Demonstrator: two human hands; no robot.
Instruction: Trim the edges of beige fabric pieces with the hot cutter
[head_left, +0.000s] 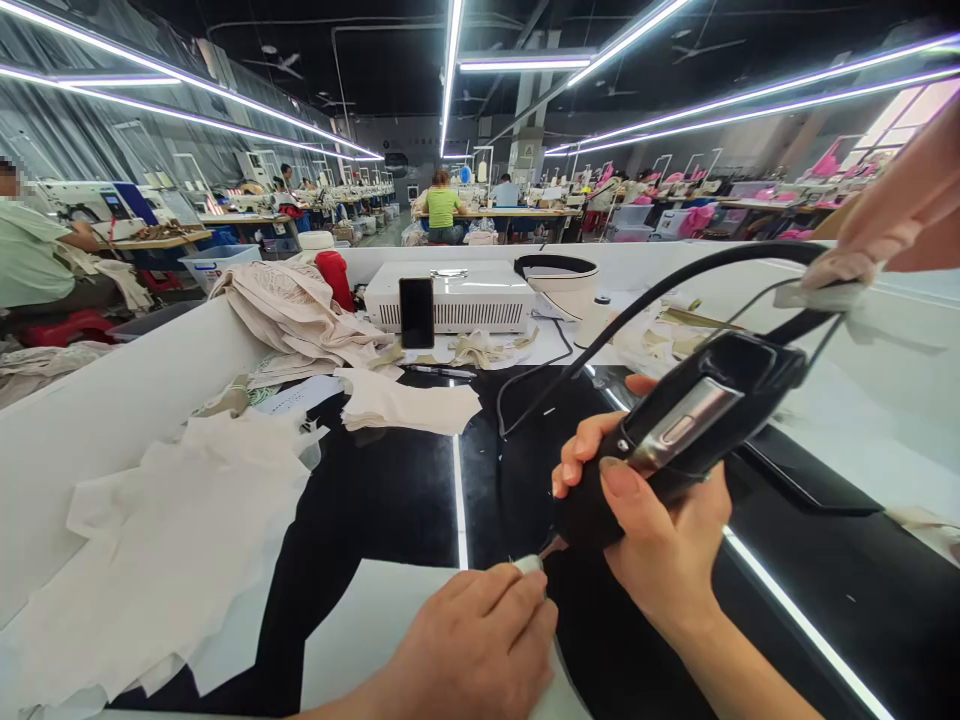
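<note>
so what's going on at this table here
A person's right hand grips a black handheld tool with a cable, angled down over a glossy black table. The left hand holds a pale sheet near its edge, close to the tool's tip; whether the tip touches it is hard to tell. More pale pieces lie to the left, and a phone stands before a white box.

Single head-worn view, forward and down, close above left hand (491,625) and right hand (667,555).
</note>
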